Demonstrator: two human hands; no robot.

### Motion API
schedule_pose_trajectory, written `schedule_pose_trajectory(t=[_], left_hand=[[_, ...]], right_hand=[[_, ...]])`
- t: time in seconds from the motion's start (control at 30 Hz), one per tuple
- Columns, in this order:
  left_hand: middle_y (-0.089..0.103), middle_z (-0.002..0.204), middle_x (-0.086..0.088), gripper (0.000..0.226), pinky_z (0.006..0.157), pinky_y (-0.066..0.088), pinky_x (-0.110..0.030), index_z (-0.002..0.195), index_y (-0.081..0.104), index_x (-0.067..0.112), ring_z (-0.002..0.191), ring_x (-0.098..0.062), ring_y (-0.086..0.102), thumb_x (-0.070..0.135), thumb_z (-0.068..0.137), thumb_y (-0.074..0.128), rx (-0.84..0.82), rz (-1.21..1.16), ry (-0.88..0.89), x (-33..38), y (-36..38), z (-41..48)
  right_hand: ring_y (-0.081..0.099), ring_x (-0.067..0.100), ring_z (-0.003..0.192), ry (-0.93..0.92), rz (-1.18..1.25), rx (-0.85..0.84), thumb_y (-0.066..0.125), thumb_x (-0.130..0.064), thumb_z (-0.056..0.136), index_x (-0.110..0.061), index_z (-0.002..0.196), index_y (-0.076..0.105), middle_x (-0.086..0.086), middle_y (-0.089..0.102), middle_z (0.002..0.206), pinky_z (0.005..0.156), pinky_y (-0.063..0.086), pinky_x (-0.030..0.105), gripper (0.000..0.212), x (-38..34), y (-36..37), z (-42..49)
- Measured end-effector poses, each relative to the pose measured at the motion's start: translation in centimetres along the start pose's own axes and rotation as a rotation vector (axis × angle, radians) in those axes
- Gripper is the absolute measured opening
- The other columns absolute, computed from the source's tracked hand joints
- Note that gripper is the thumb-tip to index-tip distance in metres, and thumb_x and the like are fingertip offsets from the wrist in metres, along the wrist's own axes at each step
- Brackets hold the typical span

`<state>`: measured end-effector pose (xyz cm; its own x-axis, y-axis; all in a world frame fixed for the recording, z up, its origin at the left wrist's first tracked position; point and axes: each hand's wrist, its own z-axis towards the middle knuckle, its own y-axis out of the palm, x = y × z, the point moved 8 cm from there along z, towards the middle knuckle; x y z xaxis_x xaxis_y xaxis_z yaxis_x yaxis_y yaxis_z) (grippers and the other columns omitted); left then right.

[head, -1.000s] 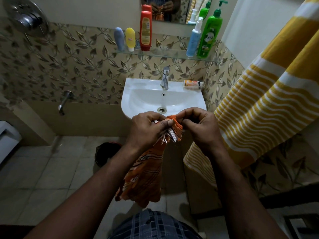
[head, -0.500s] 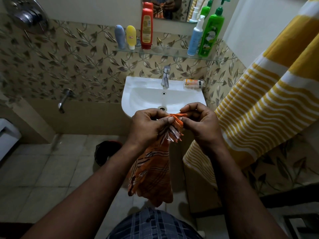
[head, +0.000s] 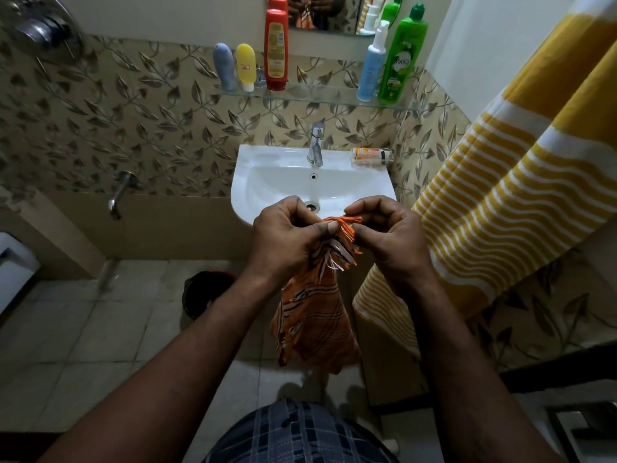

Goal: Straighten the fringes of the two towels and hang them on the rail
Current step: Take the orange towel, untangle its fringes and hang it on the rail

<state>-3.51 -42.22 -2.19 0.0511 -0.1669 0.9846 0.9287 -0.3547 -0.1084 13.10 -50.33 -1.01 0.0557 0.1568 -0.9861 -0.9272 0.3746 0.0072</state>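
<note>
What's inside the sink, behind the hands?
The white sink shows only its drain and overflow hole. The bowl's front and rim are covered by the left hand, right hand and orange towel fringe.

Dim, warm light was brightest on the white sink [head: 267, 155], while the floor [head: 83, 329] lay in shadow; wide-angle distortion bowed the edges and the corners darkened.

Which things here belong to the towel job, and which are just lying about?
In the job: orange towel gripped by left hand, its fringe pinched by right hand; yellow striped towel hanging at right.
Lying about: sink, tap, red bottle, green bottle, tube on the sink rim, glass shelf.
</note>
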Motion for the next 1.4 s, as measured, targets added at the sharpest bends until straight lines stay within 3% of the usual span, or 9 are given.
schedule_pose_trajectory(t=[0.27,0.4,0.53,0.67,0.8,0.93,1.1,1.23,1.4], left_hand=[[0.078,0.080,-0.008,0.022,0.070,0.064,-0.034,0.105,0.075,0.009,0.078,-0.024,0.079,0.010,0.085,0.085,-0.113,-0.068,-0.070,-0.2,0.9,0.0],[0.080,0.084,-0.006,0.008,0.074,0.065,-0.037,0.089,0.079,0.010,0.080,-0.021,0.079,0.013,0.085,0.086,-0.133,-0.015,-0.070,0.0,0.9,0.0],[0.079,0.081,-0.008,0.014,0.073,0.066,-0.044,0.081,0.076,0.010,0.077,-0.025,0.079,0.014,0.081,0.089,-0.082,0.009,-0.080,-0.4,0.4,0.1],[0.078,0.078,-0.006,0.017,0.071,0.066,-0.045,0.077,0.076,0.014,0.074,-0.024,0.078,0.020,0.078,0.092,-0.071,0.051,-0.050,-0.4,0.0,0.3],[0.077,0.075,-0.003,0.015,0.068,0.065,-0.048,0.073,0.076,0.020,0.072,-0.023,0.077,0.021,0.077,0.091,-0.079,0.106,-0.032,-0.6,0.0,0.4],[0.078,0.078,-0.006,0.013,0.065,0.061,-0.037,0.081,0.077,0.015,0.073,-0.022,0.077,0.018,0.080,0.090,-0.148,0.033,-0.060,-0.7,0.3,0.3],[0.080,0.086,-0.010,0.007,0.071,0.060,-0.030,0.092,0.078,0.012,0.078,-0.021,0.078,0.007,0.088,0.081,-0.231,-0.118,-0.113,-1.3,1.2,0.0],[0.079,0.085,-0.010,0.004,0.069,0.060,-0.027,0.092,0.077,0.008,0.077,-0.019,0.076,0.004,0.090,0.077,-0.197,-0.188,-0.164,-1.9,1.4,0.0],[0.076,0.076,-0.001,0.008,0.063,0.056,-0.020,0.089,0.075,0.007,0.069,-0.010,0.072,0.001,0.094,0.072,-0.173,-0.253,-0.186,-1.7,2.2,0.4]], right_hand=[[0.074,0.020,0.084,-0.036,-0.018,-0.040,0.076,-0.002,0.083,-0.013,0.098,0.072,0.008,0.076,0.091,0.071,0.059,0.030,0.020,0.0,-0.1,-0.2],[0.074,0.019,0.084,-0.042,-0.035,-0.040,0.076,0.001,0.084,-0.012,0.099,0.072,0.006,0.077,0.090,0.070,0.059,0.030,0.020,0.3,-0.1,-0.1],[0.072,0.015,0.081,-0.001,-0.015,-0.048,0.070,0.004,0.094,-0.006,0.102,0.072,0.003,0.077,0.087,0.070,0.058,0.027,0.013,0.7,-0.1,-0.2],[0.074,0.020,0.087,0.027,-0.067,-0.096,0.082,-0.028,0.083,-0.010,0.105,0.077,0.008,0.079,0.094,0.080,0.060,0.037,0.029,0.8,0.3,-0.1],[0.077,0.030,0.098,0.013,-0.254,-0.134,0.089,-0.025,0.080,-0.016,0.107,0.079,0.008,0.080,0.100,0.092,0.062,0.056,0.030,1.3,0.3,0.4],[0.078,0.026,0.089,-0.025,-0.351,-0.137,0.086,-0.022,0.083,-0.017,0.099,0.081,0.003,0.081,0.093,0.085,0.062,0.060,0.018,0.7,-0.1,0.8],[0.075,0.017,0.079,-0.097,-0.373,-0.039,0.086,-0.015,0.082,-0.026,0.088,0.080,-0.002,0.078,0.083,0.077,0.064,0.051,0.015,-0.4,-0.7,1.2],[0.075,0.018,0.077,-0.128,-0.324,-0.004,0.086,-0.008,0.081,-0.027,0.086,0.078,0.000,0.078,0.083,0.073,0.063,0.040,0.021,-0.8,-0.8,1.3],[0.074,0.029,0.077,-0.125,-0.259,0.033,0.085,-0.017,0.078,-0.031,0.085,0.078,0.005,0.076,0.082,0.072,0.063,0.045,0.016,-0.2,-1.6,1.8]])
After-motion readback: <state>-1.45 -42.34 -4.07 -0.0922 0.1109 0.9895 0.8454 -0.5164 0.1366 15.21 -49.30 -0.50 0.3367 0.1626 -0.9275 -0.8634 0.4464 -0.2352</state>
